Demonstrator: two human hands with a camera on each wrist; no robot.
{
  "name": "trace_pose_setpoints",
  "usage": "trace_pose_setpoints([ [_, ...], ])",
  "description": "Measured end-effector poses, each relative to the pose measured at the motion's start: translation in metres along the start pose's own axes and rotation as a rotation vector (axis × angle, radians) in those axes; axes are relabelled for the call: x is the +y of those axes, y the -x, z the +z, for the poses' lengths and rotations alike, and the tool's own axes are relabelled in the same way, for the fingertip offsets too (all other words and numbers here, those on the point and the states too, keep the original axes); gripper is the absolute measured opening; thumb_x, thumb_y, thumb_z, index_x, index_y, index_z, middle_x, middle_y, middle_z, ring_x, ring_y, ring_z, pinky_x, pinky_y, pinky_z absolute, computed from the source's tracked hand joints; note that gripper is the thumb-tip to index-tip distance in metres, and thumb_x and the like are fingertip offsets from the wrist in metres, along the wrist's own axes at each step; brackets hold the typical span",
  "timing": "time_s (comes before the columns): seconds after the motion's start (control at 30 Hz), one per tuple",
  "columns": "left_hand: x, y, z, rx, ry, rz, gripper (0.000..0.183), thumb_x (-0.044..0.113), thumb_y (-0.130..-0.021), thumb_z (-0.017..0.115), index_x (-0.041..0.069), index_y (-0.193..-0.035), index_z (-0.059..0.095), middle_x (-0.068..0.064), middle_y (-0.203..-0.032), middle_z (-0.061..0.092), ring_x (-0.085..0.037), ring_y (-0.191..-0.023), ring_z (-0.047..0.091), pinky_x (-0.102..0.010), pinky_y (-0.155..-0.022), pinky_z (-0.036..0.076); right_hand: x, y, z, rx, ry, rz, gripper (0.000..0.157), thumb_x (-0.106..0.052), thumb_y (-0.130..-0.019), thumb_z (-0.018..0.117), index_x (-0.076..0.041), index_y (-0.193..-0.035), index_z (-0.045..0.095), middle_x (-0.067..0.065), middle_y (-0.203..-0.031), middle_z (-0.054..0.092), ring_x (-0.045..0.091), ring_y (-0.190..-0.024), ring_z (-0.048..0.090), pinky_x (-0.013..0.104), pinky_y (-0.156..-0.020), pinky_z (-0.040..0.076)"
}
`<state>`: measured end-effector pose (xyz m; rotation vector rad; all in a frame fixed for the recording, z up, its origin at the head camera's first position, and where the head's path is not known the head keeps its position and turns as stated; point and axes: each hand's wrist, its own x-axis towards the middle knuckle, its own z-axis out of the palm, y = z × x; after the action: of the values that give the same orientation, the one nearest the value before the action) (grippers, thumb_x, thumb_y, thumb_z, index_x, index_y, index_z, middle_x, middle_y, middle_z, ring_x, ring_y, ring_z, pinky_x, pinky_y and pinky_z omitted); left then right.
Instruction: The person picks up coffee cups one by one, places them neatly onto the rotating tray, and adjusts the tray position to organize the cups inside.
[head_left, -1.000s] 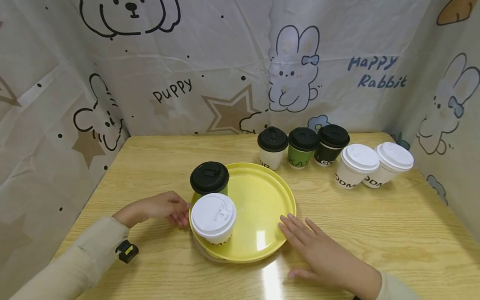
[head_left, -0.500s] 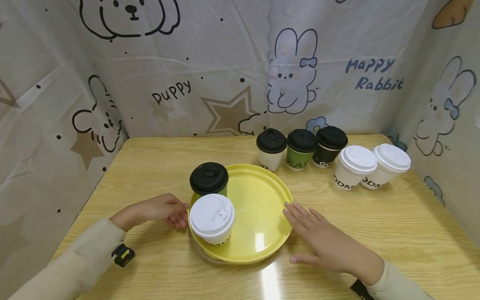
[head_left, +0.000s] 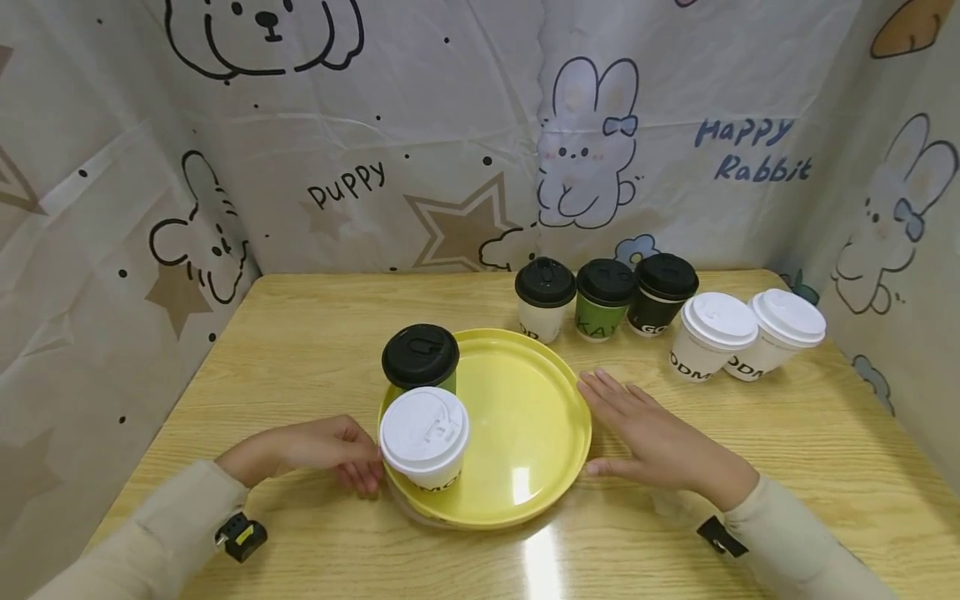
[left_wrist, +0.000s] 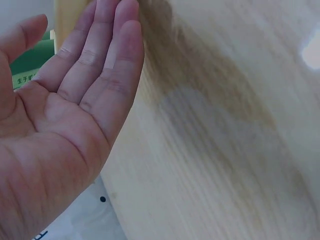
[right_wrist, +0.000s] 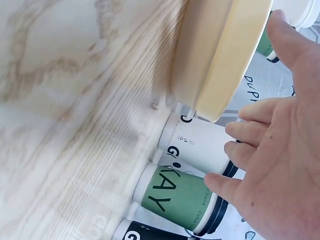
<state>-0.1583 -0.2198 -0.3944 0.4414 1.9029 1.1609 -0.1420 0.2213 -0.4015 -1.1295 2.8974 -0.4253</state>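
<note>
Round yellow plastic tray (head_left: 517, 400): sits near the middle of a light wood-grain desk (head_left: 292, 350), its right half bare and shining under a reflection.
White paper cup with a white plastic lid (head_left: 425, 429): stands upright at the tray's near left, dark lettering low on its side.
Green paper cup with a black plastic lid (head_left: 420, 358): stands just behind it on the tray, its body mostly hidden.
Left hand (head_left: 315, 454): waits at the tray's left rim, fingers loose, slightly bent and gripping nothing; whether the tips touch is hard to tell.
Right hand (head_left: 652, 442): spreads beside the right rim, fingers straight, thumb apart, holding nothing; contact is again unclear.
Back row: a cream paper cup with a black lid (head_left: 543, 304), a green lettered paper cup with a black lid (head_left: 600, 304) and a black paper cup with a black lid (head_left: 660, 298) line up beyond the tray.
Far right: two white-lidded, cream paper cups (head_left: 712, 337) stand close together.
Backdrop: pale cloth (head_left: 465, 92) printed with rabbits, stars and "Happy Rabbit."
</note>
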Motion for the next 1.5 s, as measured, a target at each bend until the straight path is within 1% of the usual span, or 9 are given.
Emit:
trace_pose_setpoints([
  [0.2,-0.004,0.004,0.009,-0.054,0.073,-0.01,0.037,0.021,-0.098,0.049,-0.012,-0.101,0.065,-0.019,-0.09,0.071,-0.018,-0.079,0.069,-0.034,-0.073,0.057,0.003,-0.003,0.0,-0.018,-0.013,-0.008,0.096,-0.062,-0.084,0.058,-0.004,-0.152,0.022,0.015,-0.158,0.017,0.033,-0.145,0.015,0.059,-0.112,0.019],
  [0.33,-0.005,0.004,0.015,-0.092,0.102,0.005,0.039,0.023,-0.099,0.048,-0.012,-0.101,0.065,-0.022,-0.092,0.071,-0.019,-0.08,0.069,-0.034,-0.072,0.057,0.003,-0.003,-0.001,-0.035,-0.009,-0.004,0.096,-0.062,-0.084,0.057,-0.004,-0.152,0.022,0.015,-0.158,0.017,0.032,-0.146,0.014,0.058,-0.112,0.018],
  [0.47,-0.003,0.003,0.022,-0.103,0.114,0.019,0.04,0.024,-0.1,0.049,-0.013,-0.099,0.065,-0.024,-0.093,0.07,-0.019,-0.081,0.07,-0.033,-0.071,0.057,0.003,-0.004,-0.002,-0.05,-0.019,-0.002,0.096,-0.064,-0.084,0.056,-0.005,-0.152,0.022,0.014,-0.158,0.015,0.031,-0.146,0.014,0.058,-0.112,0.017],
  [0.57,-0.003,0.001,0.026,-0.086,0.128,0.028,0.039,0.023,-0.099,0.051,-0.014,-0.097,0.065,-0.023,-0.092,0.071,-0.017,-0.078,0.07,-0.031,-0.069,0.057,0.002,-0.004,-0.002,-0.059,-0.025,-0.003,0.096,-0.064,-0.084,0.055,-0.005,-0.152,0.021,0.013,-0.159,0.014,0.03,-0.146,0.013,0.057,-0.113,0.017],
  [0.73,-0.004,-0.001,0.03,-0.057,0.14,0.02,0.037,0.023,-0.098,0.054,-0.012,-0.095,0.066,-0.019,-0.088,0.071,-0.015,-0.076,0.069,-0.028,-0.066,0.056,0.002,-0.006,-0.001,-0.068,-0.026,-0.001,0.097,-0.063,-0.084,0.057,-0.006,-0.152,0.02,0.014,-0.159,0.014,0.03,-0.146,0.013,0.057,-0.113,0.017],
  [0.87,-0.004,-0.002,0.031,-0.054,0.139,0.012,0.038,0.023,-0.098,0.054,-0.012,-0.096,0.066,-0.02,-0.089,0.071,-0.016,-0.076,0.069,-0.028,-0.066,0.056,0.002,-0.007,0.0,-0.071,-0.025,-0.005,0.096,-0.061,-0.084,0.058,-0.005,-0.152,0.021,0.014,-0.159,0.014,0.03,-0.146,0.013,0.057,-0.113,0.017],
  [1.13,-0.005,-0.003,0.029,-0.054,0.159,0.01,0.037,0.023,-0.098,0.053,-0.012,-0.098,0.066,-0.018,-0.09,0.071,-0.016,-0.077,0.069,-0.029,-0.067,0.057,0.002,-0.006,0.003,-0.066,-0.03,-0.011,0.095,-0.065,-0.084,0.055,-0.003,-0.151,0.025,0.014,-0.158,0.015,0.031,-0.146,0.014,0.057,-0.113,0.017],
  [1.33,-0.006,-0.002,0.022,-0.034,0.171,0.009,0.035,0.022,-0.098,0.055,-0.011,-0.1,0.066,-0.019,-0.093,0.071,-0.017,-0.079,0.069,-0.03,-0.07,0.057,0.001,0.0,0.006,-0.066,-0.032,-0.024,0.095,-0.063,-0.083,0.059,-0.005,-0.15,0.027,0.012,-0.159,0.017,0.028,-0.146,0.014,0.057,-0.113,0.017],
  [1.5,-0.007,0.001,0.013,0.04,0.194,-0.036,0.031,0.021,-0.096,0.056,-0.008,-0.101,0.067,-0.017,-0.093,0.071,-0.019,-0.08,0.068,-0.031,-0.072,0.057,-0.002,0.009,0.01,-0.062,-0.031,-0.04,0.095,-0.059,-0.08,0.065,-0.007,-0.15,0.03,0.01,-0.159,0.018,0.026,-0.146,0.015,0.056,-0.113,0.018],
])
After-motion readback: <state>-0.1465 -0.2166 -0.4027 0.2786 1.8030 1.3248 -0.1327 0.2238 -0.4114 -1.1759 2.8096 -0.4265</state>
